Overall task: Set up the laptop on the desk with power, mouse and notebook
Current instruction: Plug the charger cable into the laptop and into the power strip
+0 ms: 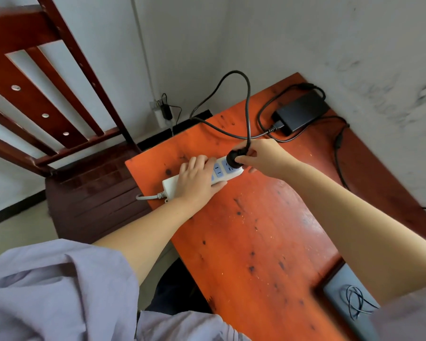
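A white power strip [170,184] lies near the far left edge of the orange wooden desk [256,230]. My left hand [196,179] presses down on its middle, fingers wrapped over it. My right hand [261,157] pinches a black plug [233,157] at the strip's far socket. The plug's black cable [248,104] loops up and runs to the black power adapter [301,112] at the desk's far corner by the wall. No laptop, mouse or notebook can be made out.
A dark red wooden chair [59,119] stands left of the desk. A wall socket with a black plug [166,112] sits low on the far wall. At the lower right lies a grey surface with a coiled thin cable [354,301].
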